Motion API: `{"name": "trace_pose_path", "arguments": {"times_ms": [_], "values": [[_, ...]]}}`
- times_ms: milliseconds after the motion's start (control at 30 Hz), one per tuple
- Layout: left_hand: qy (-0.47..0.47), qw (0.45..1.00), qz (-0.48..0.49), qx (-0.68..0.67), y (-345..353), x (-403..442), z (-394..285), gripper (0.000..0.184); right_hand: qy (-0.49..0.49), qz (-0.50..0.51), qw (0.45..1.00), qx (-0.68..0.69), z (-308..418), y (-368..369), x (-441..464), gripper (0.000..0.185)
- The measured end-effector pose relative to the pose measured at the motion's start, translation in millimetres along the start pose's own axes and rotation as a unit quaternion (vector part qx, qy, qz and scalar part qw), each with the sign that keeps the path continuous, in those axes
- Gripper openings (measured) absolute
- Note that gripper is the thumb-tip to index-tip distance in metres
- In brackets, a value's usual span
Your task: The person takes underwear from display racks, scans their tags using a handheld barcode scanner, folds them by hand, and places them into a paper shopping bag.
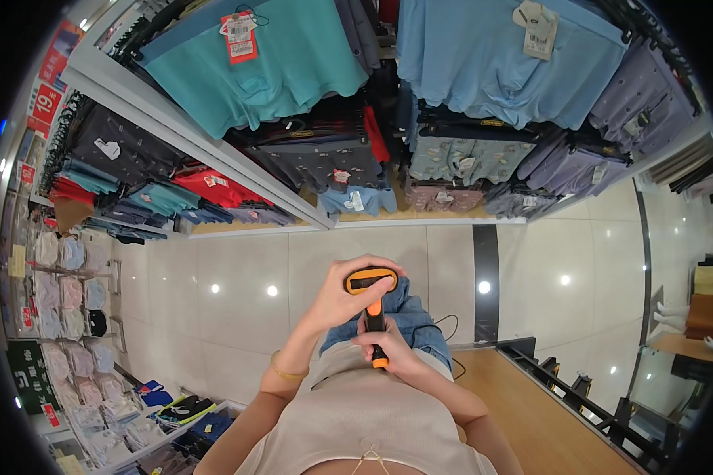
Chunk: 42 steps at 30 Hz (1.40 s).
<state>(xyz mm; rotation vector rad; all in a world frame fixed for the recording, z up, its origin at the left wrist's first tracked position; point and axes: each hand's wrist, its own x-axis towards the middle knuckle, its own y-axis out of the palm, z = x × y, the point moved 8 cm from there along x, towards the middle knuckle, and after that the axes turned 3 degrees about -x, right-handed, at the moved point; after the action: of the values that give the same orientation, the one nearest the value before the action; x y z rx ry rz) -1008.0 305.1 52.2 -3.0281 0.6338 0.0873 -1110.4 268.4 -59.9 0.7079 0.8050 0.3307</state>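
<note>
An orange-and-black handheld barcode scanner is held in front of my body, its wide head away from me and its handle towards me. My left hand is closed around the head, with the thumb lying across its top. Lower down, my right hand wraps the handle, and the orange end of the grip shows below the fingers. Beyond both hands hang shorts on racks, among them a teal pair and a light blue pair with price tags.
White rack frames stand ahead over a tiled floor. Packaged garments hang on the left wall, with folded items in a bin at lower left. A wooden counter with a black rail is close on my right; a thin cable loops near it.
</note>
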Motion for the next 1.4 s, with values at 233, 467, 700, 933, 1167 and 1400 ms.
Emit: {"name": "trace_pose_path", "arguments": {"times_ms": [233, 467, 700, 933, 1167, 1400], "values": [[-0.001, 1.000, 0.009, -0.028, 0.5, 1.6, 7.9, 0.019, 0.008, 0.001, 0.999, 0.041, -6.5, -3.3, 2.1, 0.019], [0.042, 0.999, -0.021, 0.023, 2.4, -1.1, 11.1, 0.022, 0.017, -0.028, 0.997, 0.076, 0.3, -8.1, -2.1, 0.021], [0.060, 0.995, -0.016, 0.073, 6.8, -3.0, 10.1, 0.027, 0.006, -0.048, 0.996, 0.075, 3.5, -9.6, -4.7, 0.021], [0.089, 0.992, -0.035, 0.077, 9.1, -2.4, 5.3, 0.031, 0.004, -0.051, 0.996, 0.074, 6.2, -9.1, -8.0, 0.020], [0.060, 0.995, -0.045, 0.073, 9.8, -3.9, 12.8, 0.027, 0.011, -0.048, 0.995, 0.087, 5.9, -8.9, -10.9, 0.020], [0.036, 0.993, -0.075, 0.079, 9.9, -3.9, 18.2, 0.022, 0.031, -0.051, 0.992, 0.113, -2.1, -13.7, -10.4, 0.023]]}}
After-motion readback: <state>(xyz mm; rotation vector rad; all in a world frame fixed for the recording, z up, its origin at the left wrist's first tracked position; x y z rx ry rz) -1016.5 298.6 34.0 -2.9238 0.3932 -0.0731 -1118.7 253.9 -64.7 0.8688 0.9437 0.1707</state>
